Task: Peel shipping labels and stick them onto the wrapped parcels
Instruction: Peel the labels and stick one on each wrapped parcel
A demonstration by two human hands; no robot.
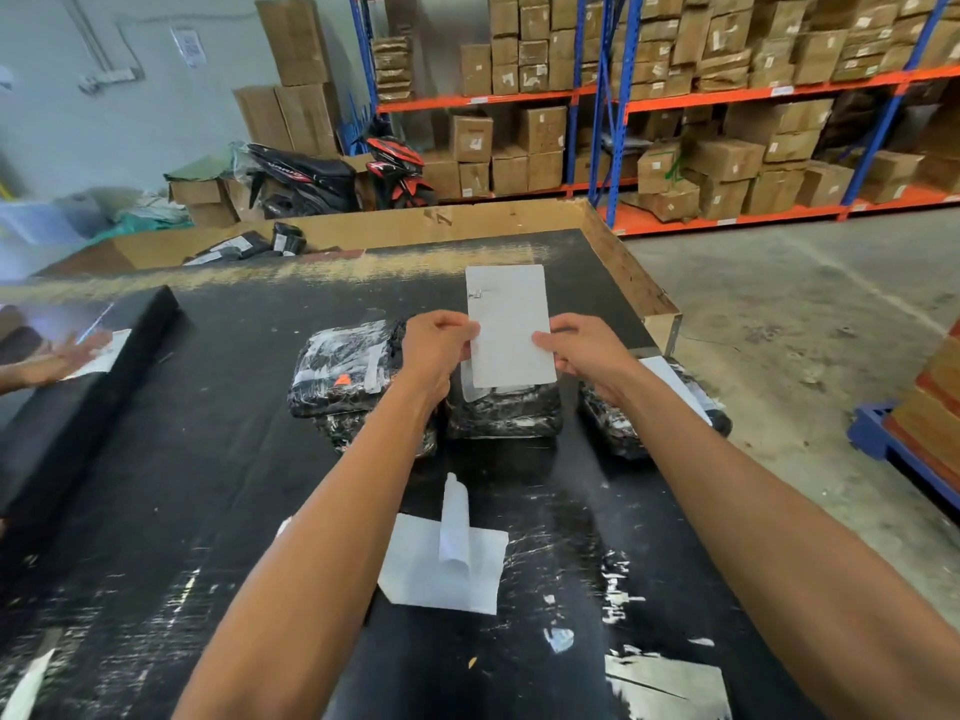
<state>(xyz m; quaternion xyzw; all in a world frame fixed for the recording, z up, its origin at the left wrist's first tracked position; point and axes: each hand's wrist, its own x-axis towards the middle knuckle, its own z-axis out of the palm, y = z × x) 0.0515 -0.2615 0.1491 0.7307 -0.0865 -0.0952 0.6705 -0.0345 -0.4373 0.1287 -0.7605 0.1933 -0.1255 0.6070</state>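
Left hand and right hand pinch shipping label edges, held above middle wrapped parcel; backing sheets at 6 o'clock.

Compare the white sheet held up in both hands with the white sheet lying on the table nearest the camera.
The held sheet is up in the air, pinched at its edges by the left hand and right hand; the table sheet lies untouched on the black table. The held sheet stands flat and upright above the wrapped parcels; the table sheet has a curled strip lying on it. Both are white and rectangular.
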